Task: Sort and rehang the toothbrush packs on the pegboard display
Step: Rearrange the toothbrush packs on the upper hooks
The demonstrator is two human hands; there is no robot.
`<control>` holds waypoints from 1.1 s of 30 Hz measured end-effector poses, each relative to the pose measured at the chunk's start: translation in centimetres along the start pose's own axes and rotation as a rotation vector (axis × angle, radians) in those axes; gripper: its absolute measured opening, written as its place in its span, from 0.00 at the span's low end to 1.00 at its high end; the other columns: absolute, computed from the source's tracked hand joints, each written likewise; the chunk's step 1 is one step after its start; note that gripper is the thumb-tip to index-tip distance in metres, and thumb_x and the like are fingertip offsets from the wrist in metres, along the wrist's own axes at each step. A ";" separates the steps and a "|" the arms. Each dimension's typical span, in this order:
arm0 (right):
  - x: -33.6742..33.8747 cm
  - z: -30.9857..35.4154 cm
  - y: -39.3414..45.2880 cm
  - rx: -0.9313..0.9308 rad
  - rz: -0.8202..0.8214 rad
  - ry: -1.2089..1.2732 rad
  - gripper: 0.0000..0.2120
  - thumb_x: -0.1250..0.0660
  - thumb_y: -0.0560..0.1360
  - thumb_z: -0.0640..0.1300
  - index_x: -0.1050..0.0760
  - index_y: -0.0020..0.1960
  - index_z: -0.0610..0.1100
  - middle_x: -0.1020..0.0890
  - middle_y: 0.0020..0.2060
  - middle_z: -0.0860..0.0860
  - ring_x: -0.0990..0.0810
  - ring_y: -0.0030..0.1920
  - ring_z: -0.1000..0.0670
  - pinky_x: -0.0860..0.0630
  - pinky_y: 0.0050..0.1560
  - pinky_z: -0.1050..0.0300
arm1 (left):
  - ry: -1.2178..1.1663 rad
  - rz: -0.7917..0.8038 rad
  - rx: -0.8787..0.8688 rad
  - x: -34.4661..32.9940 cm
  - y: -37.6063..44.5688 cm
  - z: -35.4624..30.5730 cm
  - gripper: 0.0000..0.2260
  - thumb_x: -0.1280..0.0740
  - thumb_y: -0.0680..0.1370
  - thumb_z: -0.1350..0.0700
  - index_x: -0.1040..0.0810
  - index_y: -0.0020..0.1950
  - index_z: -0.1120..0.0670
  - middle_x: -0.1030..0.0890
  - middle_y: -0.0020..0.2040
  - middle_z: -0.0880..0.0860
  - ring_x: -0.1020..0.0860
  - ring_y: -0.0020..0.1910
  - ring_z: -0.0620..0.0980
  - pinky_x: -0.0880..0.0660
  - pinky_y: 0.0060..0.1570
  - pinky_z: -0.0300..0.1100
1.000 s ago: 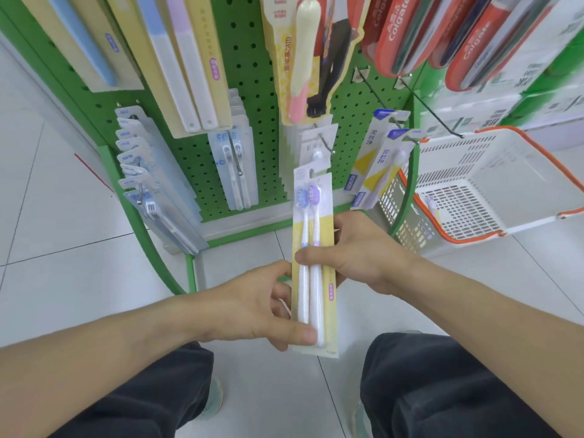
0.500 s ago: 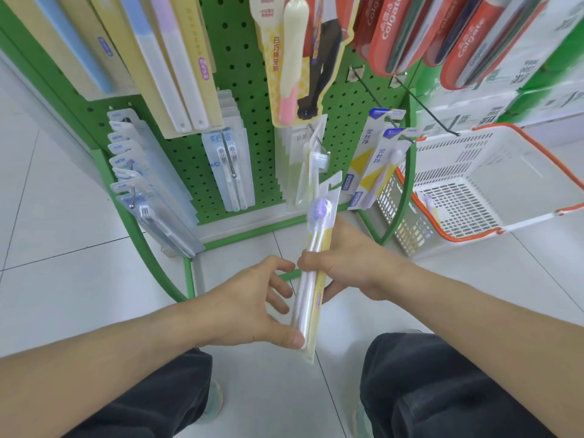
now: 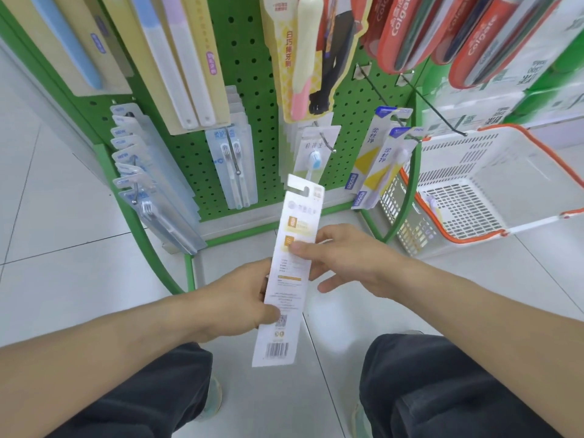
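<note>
Two hands gripping toothbrush pack (image 3: 286,273) in front of pegboard (image 3: 252,99) lower edge, printed back facing camera: left hand (image 3: 240,298) pinching lower half, right hand (image 3: 341,260) pinching middle. Advice: be aligning hang slot with matching hook, keeping card straight.

Toothbrush pack (image 3: 289,267) is sitting between both hands, in front of the pegboard (image 3: 252,74); basket (image 3: 493,172) is sitting on the floor (image 3: 63,263) to its right.

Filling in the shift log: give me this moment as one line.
stage: checking pack | left hand: grips long white card-backed toothbrush pack low | right hand: pinches it mid | printed back faces camera | green pegboard: not yet rehung
</note>
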State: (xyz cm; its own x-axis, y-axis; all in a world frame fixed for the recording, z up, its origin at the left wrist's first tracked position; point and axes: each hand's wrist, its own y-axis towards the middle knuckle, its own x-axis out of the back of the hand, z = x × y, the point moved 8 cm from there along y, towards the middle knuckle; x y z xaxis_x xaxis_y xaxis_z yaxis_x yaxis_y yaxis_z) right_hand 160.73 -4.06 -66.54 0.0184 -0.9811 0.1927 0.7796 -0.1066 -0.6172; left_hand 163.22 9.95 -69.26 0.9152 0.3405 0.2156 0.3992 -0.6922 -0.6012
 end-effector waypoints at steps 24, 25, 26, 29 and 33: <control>0.9 3.0 0.5 0.342 0.031 -0.036 0.22 0.18 0.67 0.37 0.22 0.58 0.38 0.14 0.46 0.39 0.18 0.38 0.48 0.23 0.32 0.57 | -0.371 0.052 -0.171 1.5 -2.1 -2.3 0.24 0.34 0.79 0.71 0.29 0.71 0.52 0.18 0.64 0.54 0.20 0.64 0.55 0.24 0.64 0.61; 0.2 2.9 0.5 0.357 0.068 -0.080 0.21 0.18 0.67 0.36 0.21 0.57 0.37 0.15 0.44 0.39 0.19 0.37 0.48 0.22 0.32 0.57 | -0.404 0.057 -0.176 1.6 -2.1 -2.6 0.24 0.33 0.79 0.68 0.29 0.72 0.50 0.18 0.64 0.53 0.20 0.64 0.55 0.24 0.63 0.62; -0.4 2.7 0.5 0.365 0.097 -0.107 0.20 0.18 0.67 0.35 0.20 0.56 0.38 0.15 0.42 0.40 0.20 0.36 0.48 0.22 0.32 0.57 | -0.436 0.058 -0.167 1.7 -2.1 -2.8 0.22 0.32 0.80 0.64 0.28 0.71 0.49 0.17 0.63 0.53 0.19 0.63 0.55 0.24 0.63 0.62; -1.5 1.9 0.6 0.325 0.163 -0.147 0.19 0.19 0.68 0.33 0.20 0.57 0.37 0.16 0.41 0.39 0.19 0.35 0.47 0.21 0.32 0.56 | -0.483 -0.020 -0.086 2.2 -2.2 -2.7 0.12 0.39 0.85 0.50 0.23 0.67 0.49 0.14 0.56 0.53 0.15 0.56 0.55 0.20 0.58 0.58; -3.2 1.2 0.1 0.297 0.331 -0.254 0.21 0.21 0.70 0.32 0.21 0.60 0.43 0.13 0.49 0.43 0.15 0.41 0.48 0.20 0.35 0.57 | -0.449 -0.321 -0.074 4.7 -2.2 -2.4 0.17 0.41 0.84 0.47 0.19 0.55 0.58 0.12 0.45 0.54 0.13 0.43 0.53 0.16 0.39 0.46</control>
State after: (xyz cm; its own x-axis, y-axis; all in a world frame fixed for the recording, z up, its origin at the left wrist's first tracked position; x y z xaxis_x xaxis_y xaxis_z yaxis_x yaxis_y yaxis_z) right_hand 161.50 -0.75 -66.34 0.4168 -0.8805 0.2258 0.8501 0.2896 -0.4397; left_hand 166.75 11.53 -65.11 0.6403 0.7678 0.0204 0.6714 -0.5466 -0.5003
